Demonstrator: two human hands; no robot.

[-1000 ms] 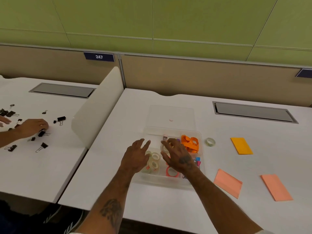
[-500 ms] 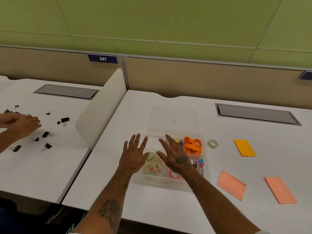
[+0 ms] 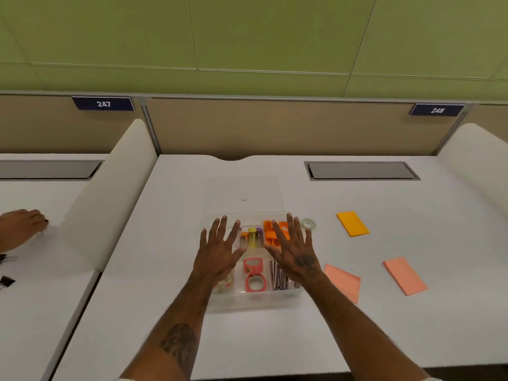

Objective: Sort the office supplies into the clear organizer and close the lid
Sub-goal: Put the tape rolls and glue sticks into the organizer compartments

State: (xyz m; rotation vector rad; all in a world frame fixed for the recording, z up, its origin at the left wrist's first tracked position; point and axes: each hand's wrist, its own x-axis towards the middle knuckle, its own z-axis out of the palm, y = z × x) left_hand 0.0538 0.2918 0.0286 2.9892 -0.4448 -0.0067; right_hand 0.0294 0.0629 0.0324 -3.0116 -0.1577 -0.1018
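A clear organizer point(image 3: 248, 302) sits at the middle of the white desk, its clear lid point(image 3: 244, 192) folded back flat behind it. Inside lie pink tape rolls point(image 3: 254, 274), small bottles point(image 3: 251, 237), orange pieces point(image 3: 270, 232), clear tape rolls and dark clips. My left hand point(image 3: 220, 250) hovers over the organizer's left half, fingers spread, holding nothing. My right hand point(image 3: 295, 248) hovers over its right half, also flat and empty. A clear tape roll point(image 3: 308, 224) lies on the desk just right of the organizer.
An orange sticky pad point(image 3: 352, 223) and two salmon pads point(image 3: 343, 281) point(image 3: 405, 275) lie to the right. White dividers point(image 3: 110, 193) bound the desk. Another person's hand point(image 3: 19, 228) and black binder clips point(image 3: 7, 280) are on the left desk. A grey cable hatch point(image 3: 361, 170) sits behind.
Both my hands have moved apart and forward over the organizer, fingers spread. The view has shifted right and tilted, so the second divider shows. The other person's hand moved left.
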